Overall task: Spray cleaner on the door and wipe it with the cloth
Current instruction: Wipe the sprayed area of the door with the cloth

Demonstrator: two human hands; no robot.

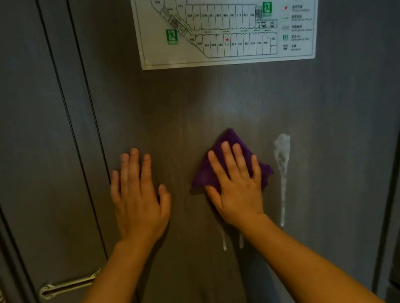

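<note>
Forearms reach up; left hand (137, 199) flat, empty, bracing grey door (174, 108); right hand (236, 187) spread, pressing purple cloth (228, 138) beside foam streak (282, 154).

Right hand (238, 187) presses purple cloth (229, 162) flat against door (187, 106). Left hand (139, 202) rests flat, empty. Foam streak (282, 165) lies beside cloth.

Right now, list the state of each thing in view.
Door: shut, partly wiped.
Cloth: bunched, pressed flat on door under right hand.
Left hand: open, flat on door, empty.
Foam: unwiped, dripping down.
Plan: stuck on door.
Latch: looks engaged.
</note>
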